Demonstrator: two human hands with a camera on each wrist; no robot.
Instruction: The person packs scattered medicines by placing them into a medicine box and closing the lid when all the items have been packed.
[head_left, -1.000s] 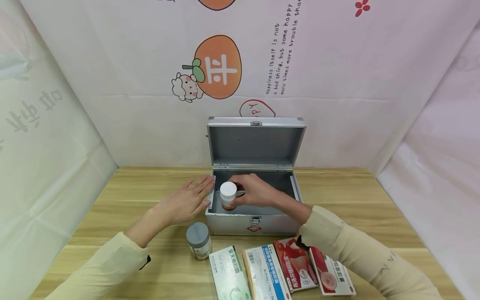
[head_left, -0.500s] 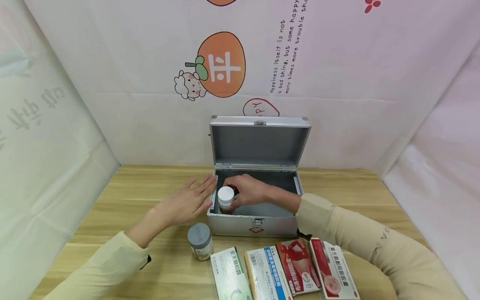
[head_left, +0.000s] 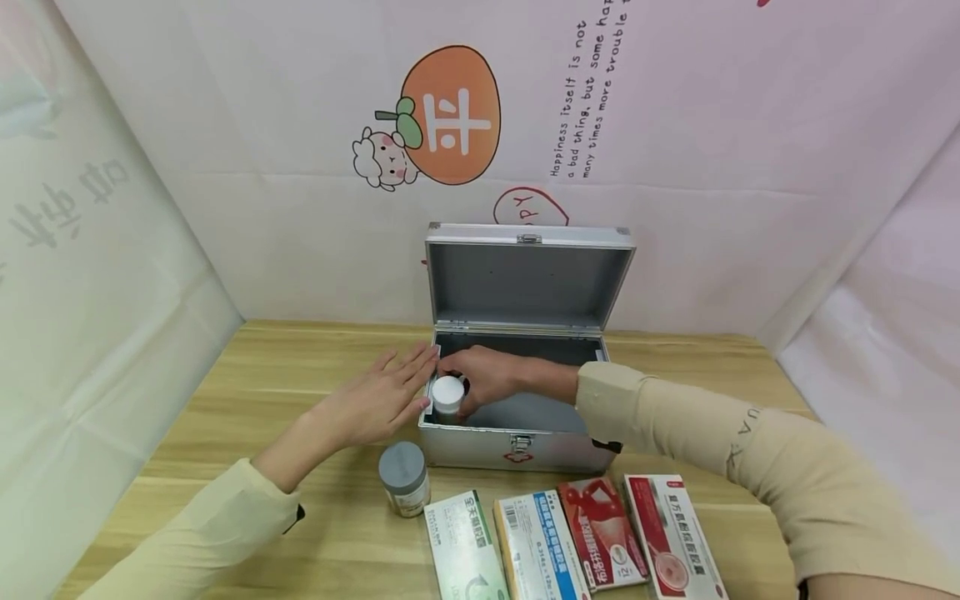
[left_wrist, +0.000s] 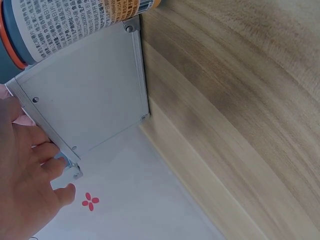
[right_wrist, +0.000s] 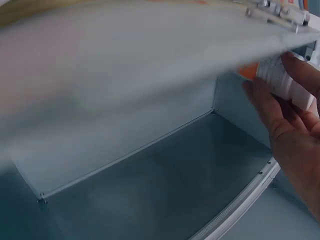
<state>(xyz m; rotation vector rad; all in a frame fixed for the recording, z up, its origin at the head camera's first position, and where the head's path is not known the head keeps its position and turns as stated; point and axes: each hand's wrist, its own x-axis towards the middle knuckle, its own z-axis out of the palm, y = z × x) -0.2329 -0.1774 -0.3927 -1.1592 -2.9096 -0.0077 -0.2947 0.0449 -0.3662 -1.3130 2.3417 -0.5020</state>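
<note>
A silver first-aid case stands with its lid raised. Inside its left end my right hand grips a small white-capped pill bottle, upright near the front left corner. The right wrist view shows that bottle's white label between thumb and fingers. My left hand lies with straight fingers against the case's left rim; in the left wrist view, the left hand is at the top edge of the side wall. A grey-lidded jar stands on the table beside the case's front left corner.
Before the case lie a green-white medicine box, a blue-white box, a red box and a red-and-white box. A printed cloth hangs behind the wooden table.
My right hand has lowered the pill bottle and carried it left toward the case's left wall. The left hand keeps its place at the rim. The head view has shifted slightly.
</note>
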